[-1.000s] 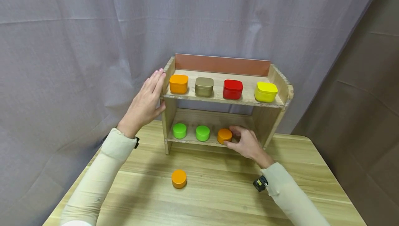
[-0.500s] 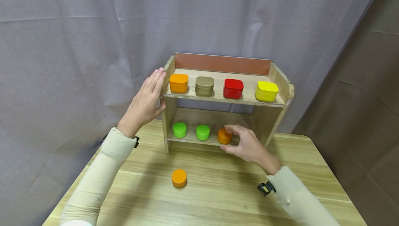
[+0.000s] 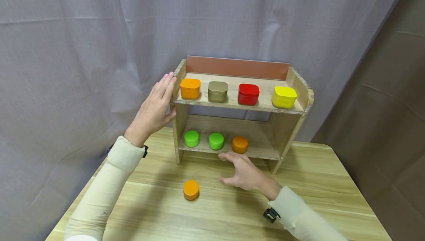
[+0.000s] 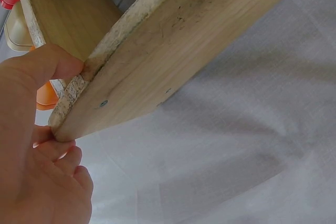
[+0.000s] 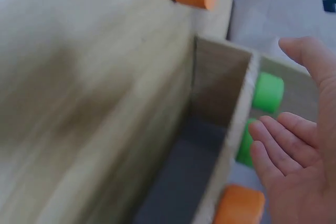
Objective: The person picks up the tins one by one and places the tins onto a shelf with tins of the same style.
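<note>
Presently: left hand (image 3: 154, 110) flat against the wooden shelf's (image 3: 179, 123) side panel, thumb hooked on its front edge. Right hand (image 3: 244, 174) spread, holding nothing, above the desk (image 3: 332, 189) — loose orange round tin (image 3: 190, 190) at its 9 o'clock. Risk: a hasty sweep could send the tin rolling off the desk.

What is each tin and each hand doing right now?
left hand: flat against the shelf's left side
right hand: open, holding nothing, over the table
orange round tin: on the table, lid on
three round tins: lower shelf, lids on
four square tins: top shelf, lids on
</note>
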`<state>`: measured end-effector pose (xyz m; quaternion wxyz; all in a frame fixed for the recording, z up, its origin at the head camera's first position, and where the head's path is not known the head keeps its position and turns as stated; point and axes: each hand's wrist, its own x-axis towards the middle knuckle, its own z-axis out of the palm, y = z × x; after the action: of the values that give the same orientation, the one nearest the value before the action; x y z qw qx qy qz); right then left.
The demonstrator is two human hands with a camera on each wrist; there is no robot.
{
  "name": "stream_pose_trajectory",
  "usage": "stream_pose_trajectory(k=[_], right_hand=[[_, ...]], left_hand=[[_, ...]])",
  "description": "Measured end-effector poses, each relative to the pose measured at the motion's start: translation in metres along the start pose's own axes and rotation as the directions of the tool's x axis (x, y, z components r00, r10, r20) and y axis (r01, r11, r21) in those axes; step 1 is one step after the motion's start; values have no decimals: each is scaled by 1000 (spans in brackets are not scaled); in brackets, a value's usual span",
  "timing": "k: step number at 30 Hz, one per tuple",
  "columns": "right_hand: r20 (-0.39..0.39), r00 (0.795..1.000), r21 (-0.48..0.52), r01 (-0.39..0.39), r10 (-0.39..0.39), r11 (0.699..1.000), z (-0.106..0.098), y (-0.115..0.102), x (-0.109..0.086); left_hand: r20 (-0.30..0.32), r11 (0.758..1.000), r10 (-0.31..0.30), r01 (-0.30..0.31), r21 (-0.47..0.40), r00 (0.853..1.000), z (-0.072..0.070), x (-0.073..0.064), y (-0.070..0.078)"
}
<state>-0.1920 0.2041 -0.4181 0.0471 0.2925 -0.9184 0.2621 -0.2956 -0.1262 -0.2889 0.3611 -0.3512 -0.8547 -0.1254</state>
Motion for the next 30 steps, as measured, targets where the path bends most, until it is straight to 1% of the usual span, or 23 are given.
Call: stream_pose_trajectory(k=[7, 13, 17, 22, 30], right_hand=[[88, 996, 33, 25, -28, 999, 36, -5, 5], [128, 991, 46, 35, -41, 998, 63, -7, 13], [136, 990, 51, 32, -38, 998, 78, -8, 19], [134, 990, 81, 24, -34, 996, 93, -8, 23], [95, 994, 94, 37, -46, 995, 111, -5, 24]], left_hand=[[3, 1000, -2, 2, 4, 1000, 0, 0, -1], [7, 1000, -6, 6, 3, 1000, 0, 0, -1], [14, 1000, -12, 12, -1, 1000, -1, -1, -2], [13, 1000, -11, 11, -1, 1000, 0, -1, -2], [9, 1000, -4, 4, -5, 1000, 1, 0, -2]])
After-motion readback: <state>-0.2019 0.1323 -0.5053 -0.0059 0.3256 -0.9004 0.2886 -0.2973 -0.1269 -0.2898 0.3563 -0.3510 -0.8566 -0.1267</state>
